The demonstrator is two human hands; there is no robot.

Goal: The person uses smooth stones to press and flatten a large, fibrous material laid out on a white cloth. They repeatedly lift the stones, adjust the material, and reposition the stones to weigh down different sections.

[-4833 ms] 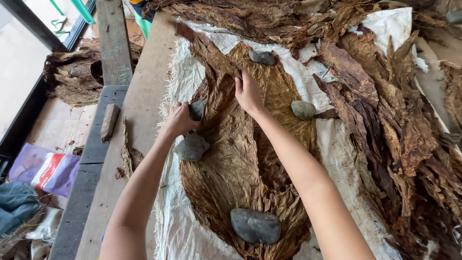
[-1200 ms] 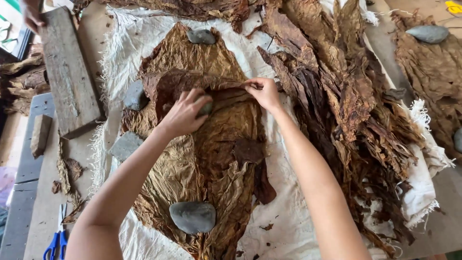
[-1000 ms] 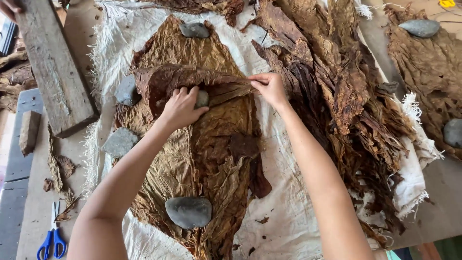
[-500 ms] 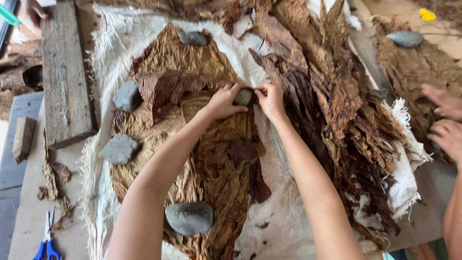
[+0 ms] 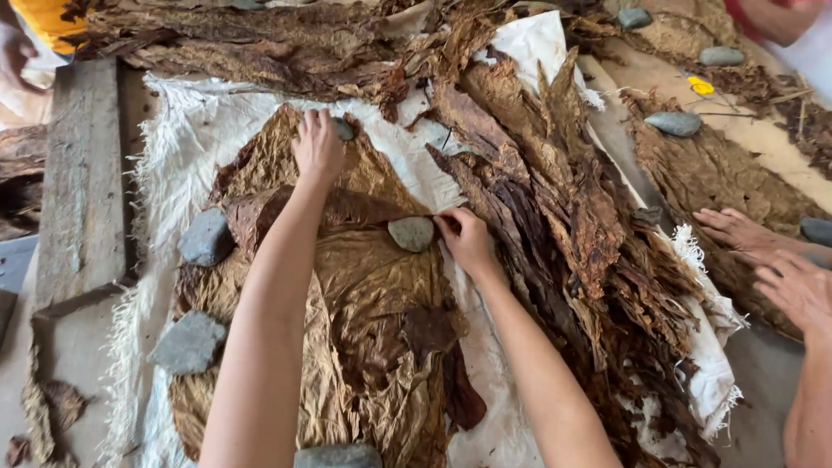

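Head view, looking down on the desk. The left hand (image 5: pixel 318 146) lies palm-down with fingers loosely spread at the far tip of the flattened leaf stack (image 5: pixel 347 295), its fingertips at a small grey stone (image 5: pixel 344 129); whether it grips that stone or only presses beside it cannot be told. The right hand (image 5: pixel 465 240) has thumb and fingers pinched together at the stack's right edge, just beside a rounded grey stone (image 5: pixel 411 233) resting on a darker top leaf (image 5: pixel 347 208); it appears to nip the leaf's edge, though the fingertips are partly hidden. The stack lies on a frayed white cloth (image 5: pixel 186 147), weighted at its left by two more stones (image 5: pixel 206 237) (image 5: pixel 188 343). A heap of loose dried leaves (image 5: pixel 555 225) borders the right side.

Risk: the leaves look dry and brittle, so a sharp pull at the pinched edge could tear the top leaf or shift the rounded stone off it.

Another person's hands (image 5: pixel 771 269) enter at the right edge, cut off at the wrist. A fifth stone (image 5: pixel 338 456) is cropped by the lower border.
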